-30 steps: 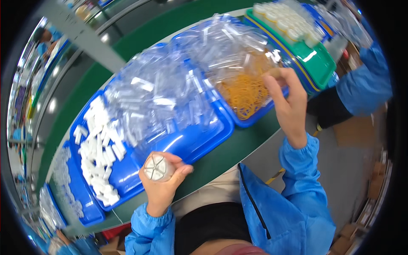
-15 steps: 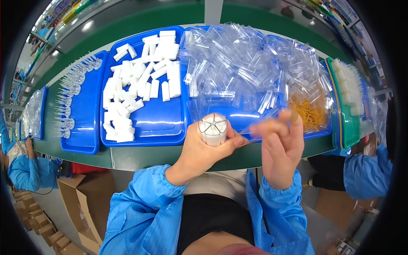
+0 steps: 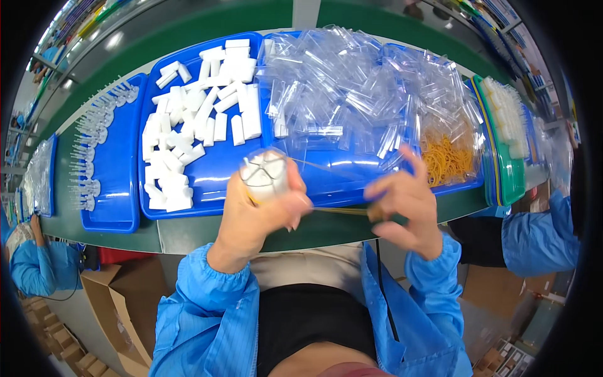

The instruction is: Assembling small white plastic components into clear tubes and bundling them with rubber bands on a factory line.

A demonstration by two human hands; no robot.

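My left hand (image 3: 245, 220) is closed round an upright bundle of white wedge-shaped pieces (image 3: 265, 178), whose round end faces up with dark lines between the segments. A thin yellowish rubber band (image 3: 339, 211) stretches from the bundle to my right hand (image 3: 407, 202). The fingers of that hand are bent and hooked in the band, a little blurred by motion. Both hands are above the near edge of the bench. Part of the bundle is hidden behind my left fingers.
Loose white blocks (image 3: 220, 127) lie in a blue tray (image 3: 217, 183). Clear plastic sleeves (image 3: 339, 81) heap up beside it, with yellow rubber bands (image 3: 447, 157) to their right. White stemmed parts (image 3: 88, 164) stand in the left tray. Green trays (image 3: 514, 182) are at right. Co-workers sit on both sides.
My left hand has moved left with the bundle. My right hand has drawn apart from it, and the rubber band is now stretched long between them.
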